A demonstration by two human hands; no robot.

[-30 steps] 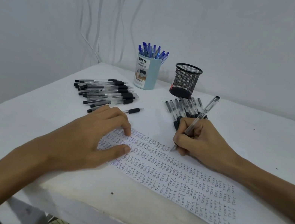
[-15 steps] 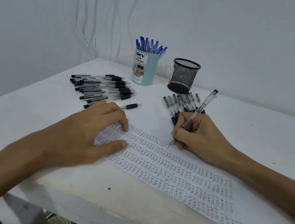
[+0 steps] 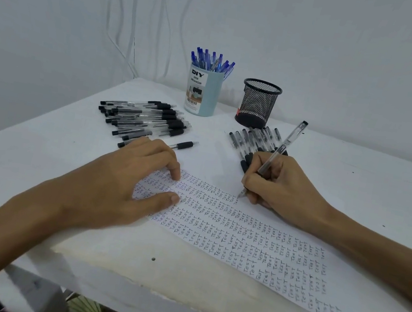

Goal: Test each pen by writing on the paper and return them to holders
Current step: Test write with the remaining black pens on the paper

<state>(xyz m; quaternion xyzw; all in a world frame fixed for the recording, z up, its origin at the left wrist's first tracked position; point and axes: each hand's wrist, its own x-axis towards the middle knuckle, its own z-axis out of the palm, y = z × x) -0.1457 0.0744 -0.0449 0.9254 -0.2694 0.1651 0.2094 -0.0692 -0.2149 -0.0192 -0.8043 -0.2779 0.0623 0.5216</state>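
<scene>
Two hands rest on the bench (image 3: pixel 359 183): the right hand (image 3: pixel 284 189) has its grip clamped on a clear pen (image 3: pixel 282 148), tip touching the paper (image 3: pixel 254 236) beside the top row of writing; the left hand (image 3: pixel 122 185), grip apart, presses the paper's left end; black pens (image 3: pixel 145 120) lie near the blue holder (image 3: pixel 203 95) and mesh holder (image 3: pixel 258 104).

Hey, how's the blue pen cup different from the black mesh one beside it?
The blue pen cup is solid-walled with a printed label; the black mesh cup is see-through wire. The blue pen cup holds blue pens; the black mesh cup shows none. Both stand upright, side by side.
</scene>
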